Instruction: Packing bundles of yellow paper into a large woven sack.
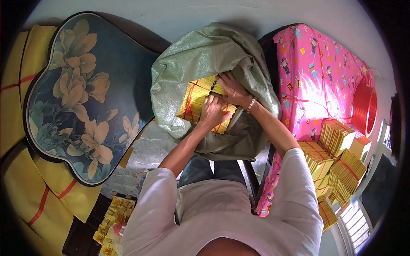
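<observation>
A green woven sack stands open in front of me with its rim rolled outward. Inside it lie several bundles of folded yellow paper, bound with red string. My left hand presses on the nearer bundles, its fingers bent over the paper edges and its thumb out to the right. Further back, my right hand, a pale bead bracelet at its wrist, reaches in from the right. Its fingers stretch flat over the far bundles, against the sack's inner wall. The sack's depths are hidden.
Right of the sack is a surface with a pink patterned cover, holding tied yellow paper stacks and a red string roll. On the left are a dark floral-print board and large yellow sheets with red ties.
</observation>
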`<action>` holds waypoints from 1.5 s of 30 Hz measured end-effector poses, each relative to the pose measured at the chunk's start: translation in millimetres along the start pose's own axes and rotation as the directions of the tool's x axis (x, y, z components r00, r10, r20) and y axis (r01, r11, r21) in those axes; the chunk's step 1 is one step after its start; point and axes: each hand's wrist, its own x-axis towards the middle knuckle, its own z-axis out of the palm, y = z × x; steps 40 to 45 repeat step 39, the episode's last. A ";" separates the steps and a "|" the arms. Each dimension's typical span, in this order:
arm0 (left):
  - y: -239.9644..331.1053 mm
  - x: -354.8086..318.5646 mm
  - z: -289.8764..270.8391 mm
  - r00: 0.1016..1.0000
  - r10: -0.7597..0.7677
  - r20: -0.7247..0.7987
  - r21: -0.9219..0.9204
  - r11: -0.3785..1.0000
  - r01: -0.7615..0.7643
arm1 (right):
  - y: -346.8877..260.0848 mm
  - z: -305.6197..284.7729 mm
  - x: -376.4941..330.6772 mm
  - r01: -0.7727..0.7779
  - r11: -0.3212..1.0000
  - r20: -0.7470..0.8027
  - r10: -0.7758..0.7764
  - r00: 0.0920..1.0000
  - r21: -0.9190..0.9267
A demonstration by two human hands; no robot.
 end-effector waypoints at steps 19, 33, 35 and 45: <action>6.7 -22.8 4.1 0.999 -0.015 0.050 0.062 0.998 0.012 | -7.3 -0.2 -12.8 -0.030 0.998 0.105 0.024 0.994 0.055; 6.9 -12.8 25.3 0.987 0.132 -0.089 0.156 0.981 -0.118 | 0.7 -5.9 -14.2 -0.019 0.999 0.041 0.017 0.999 0.041; -2.7 -5.6 25.5 0.998 0.066 -0.024 0.101 0.993 -0.063 | -2.9 -16.6 -1.0 -0.044 0.999 0.079 0.042 0.996 0.027; -1.2 -2.2 22.9 0.997 0.067 -0.029 0.078 0.995 -0.065 | -6.4 -19.6 -4.3 -0.128 0.992 0.177 0.124 0.976 0.011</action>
